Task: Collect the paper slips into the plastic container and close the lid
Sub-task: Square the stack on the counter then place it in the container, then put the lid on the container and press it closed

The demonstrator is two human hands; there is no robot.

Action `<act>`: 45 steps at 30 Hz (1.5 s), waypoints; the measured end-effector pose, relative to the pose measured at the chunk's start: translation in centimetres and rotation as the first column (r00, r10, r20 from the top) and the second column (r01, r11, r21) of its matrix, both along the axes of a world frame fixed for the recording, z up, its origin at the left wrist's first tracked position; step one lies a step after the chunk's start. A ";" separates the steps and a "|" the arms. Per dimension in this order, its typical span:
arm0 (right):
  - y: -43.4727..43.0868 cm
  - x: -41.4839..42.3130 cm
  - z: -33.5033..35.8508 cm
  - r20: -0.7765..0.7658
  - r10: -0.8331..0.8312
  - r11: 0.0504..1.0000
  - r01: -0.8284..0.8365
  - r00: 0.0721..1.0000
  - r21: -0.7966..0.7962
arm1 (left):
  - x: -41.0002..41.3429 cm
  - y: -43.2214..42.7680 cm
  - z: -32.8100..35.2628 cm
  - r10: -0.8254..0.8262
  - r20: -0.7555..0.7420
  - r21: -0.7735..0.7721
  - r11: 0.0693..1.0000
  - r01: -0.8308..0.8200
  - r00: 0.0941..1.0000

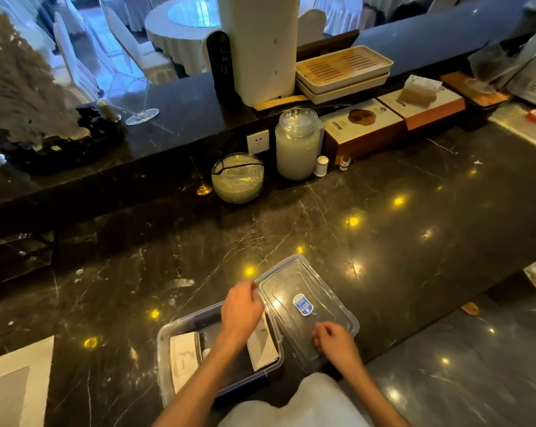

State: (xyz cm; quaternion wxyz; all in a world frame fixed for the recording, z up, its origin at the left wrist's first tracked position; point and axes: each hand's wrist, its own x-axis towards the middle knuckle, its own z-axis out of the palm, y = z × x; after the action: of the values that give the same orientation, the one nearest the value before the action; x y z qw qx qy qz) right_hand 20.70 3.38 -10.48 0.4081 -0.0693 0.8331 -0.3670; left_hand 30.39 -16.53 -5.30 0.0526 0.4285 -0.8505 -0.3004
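While the plastic container (168, 343) sits open at the near edge of the dark marble table (383, 241), paper slips (185, 363) lie inside it, one stack left, another right. Just beside it on the right, partly over its rim, is the clear lid (306, 306). Left hand (240, 312) pinches the lid's far-left corner; right hand (336, 342) grips its near edge.

One readable word, on a paper slip

The slip (184, 362) at the left end of the plastic container (165, 340) bears "love" in small script. The blue sticker (303, 304) on the clear lid (322, 282) and the print on the boxes (363, 124) at the table's back edge are too small to read.
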 end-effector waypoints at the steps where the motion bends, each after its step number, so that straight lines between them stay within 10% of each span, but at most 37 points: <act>1: 1.0 -0.8 -0.3 -0.055 0.054 0.990 -0.047 0.997 0.134 | -1.7 -0.7 0.3 -0.061 0.008 -0.021 0.998 0.061 0.998; 6: 4.3 -0.9 -1.0 -0.058 0.098 0.891 -0.061 0.994 0.449 | -8.9 -3.5 0.2 -0.322 0.346 0.135 0.947 0.293 0.881; 11: 4.5 0.7 -1.4 0.029 -0.239 0.951 0.228 0.971 0.211 | -10.7 -4.3 -1.9 -0.430 0.441 0.292 0.899 0.327 0.788; 21: 2.2 -0.3 3.2 0.020 -0.685 0.685 0.654 0.728 -0.321 | -8.5 -5.8 3.1 -0.240 -0.213 0.152 0.949 0.275 0.947; 32: -7.3 2.7 3.4 -0.193 -0.049 0.956 -0.010 0.980 -0.294 | 15.5 -7.4 1.8 0.433 -0.260 0.373 0.869 -0.324 0.863; 45: -6.1 8.3 1.9 -0.315 0.135 0.973 -0.186 0.939 -0.136 | 22.3 -1.2 -1.7 0.459 -0.128 0.375 0.843 -0.385 0.879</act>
State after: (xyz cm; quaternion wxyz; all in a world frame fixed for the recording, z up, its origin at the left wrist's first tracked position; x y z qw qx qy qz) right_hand 28.99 -2.74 -8.61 0.2967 -0.2260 0.8444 -0.3844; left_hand 52.71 -17.71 -7.03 0.1339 0.5738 -0.6594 -0.4669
